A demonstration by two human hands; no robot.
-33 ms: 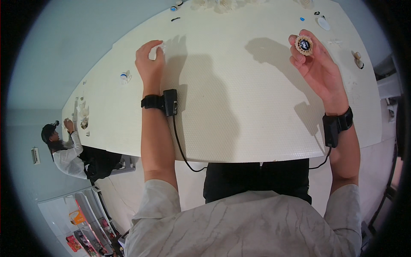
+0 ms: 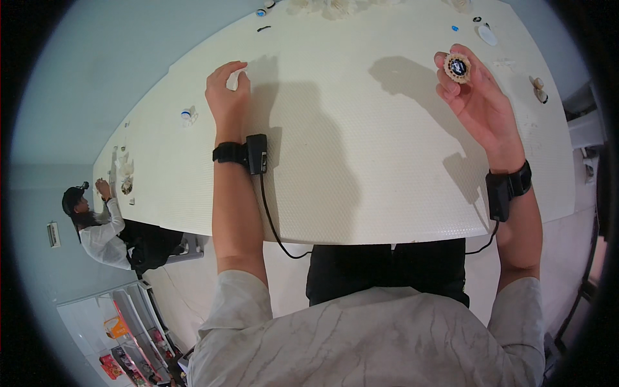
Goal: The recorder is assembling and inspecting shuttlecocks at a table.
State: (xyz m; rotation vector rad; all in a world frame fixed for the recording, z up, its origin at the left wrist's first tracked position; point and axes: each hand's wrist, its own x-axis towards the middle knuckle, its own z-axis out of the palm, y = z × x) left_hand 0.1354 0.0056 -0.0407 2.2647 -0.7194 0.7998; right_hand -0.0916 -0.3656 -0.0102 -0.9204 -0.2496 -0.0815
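Observation:
My right hand (image 2: 474,97) is raised over the right side of the table, palm turned up. Its thumb and fingers grip a small round beige piece (image 2: 457,68) with a scalloped rim and a glossy dark centre with pale marks; its kind is unclear. My left hand (image 2: 227,90) is over the left part of the table, fingers and thumb curled into a C. A faint clear or whitish bit seems to be at its fingertips, too small to make out. A small white container with a blue band (image 2: 186,114) stands left of this hand.
The pale textured table (image 2: 309,193) has a curved far edge. Along it lie a black strip (image 2: 264,29), a small blue piece (image 2: 455,28), a white oval piece (image 2: 488,35) and pale ruffled things (image 2: 338,6). Another person (image 2: 106,232) sits at far left. Cables run from both wrist devices.
My left hand has shifted very slightly, and the clear bit at its fingertips shows less. My right hand still holds the round beige piece.

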